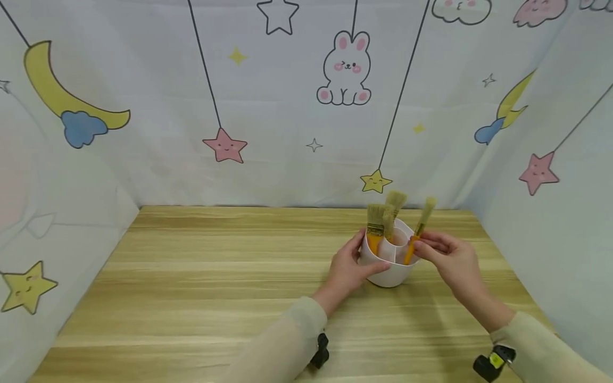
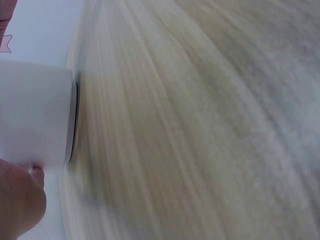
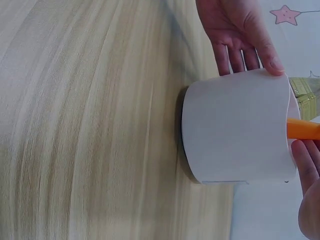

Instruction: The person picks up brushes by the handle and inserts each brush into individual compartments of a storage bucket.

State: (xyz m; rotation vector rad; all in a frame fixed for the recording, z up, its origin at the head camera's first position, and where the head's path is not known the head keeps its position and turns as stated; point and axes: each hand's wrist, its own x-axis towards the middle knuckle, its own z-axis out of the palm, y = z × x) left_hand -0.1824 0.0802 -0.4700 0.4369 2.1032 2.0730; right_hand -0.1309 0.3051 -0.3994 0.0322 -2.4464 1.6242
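Note:
A white divided brush holder (image 1: 387, 275) stands on the table's right side, its bristle brushes pointing up. Around its left side my left hand (image 1: 346, 272) holds it, the thumb lying along the front rim. Between thumb and fingers, my right hand (image 1: 455, 261) pinches a thin paintbrush (image 1: 422, 223) by its orange handle, whose lower end is inside the right part of the holder. A wide flat brush (image 1: 375, 226) and a couple of others, including a tall brush (image 1: 396, 201), stand in the left and back parts. In the right wrist view the orange handle (image 3: 302, 129) crosses the holder's rim.
The wood-grain table (image 1: 201, 276) extends to the left and front of the holder. A white curtain (image 1: 278, 96) printed with stars, moons and a rabbit hangs behind it and along both sides. Dark wrist cameras (image 1: 493, 363) sit at the sleeves.

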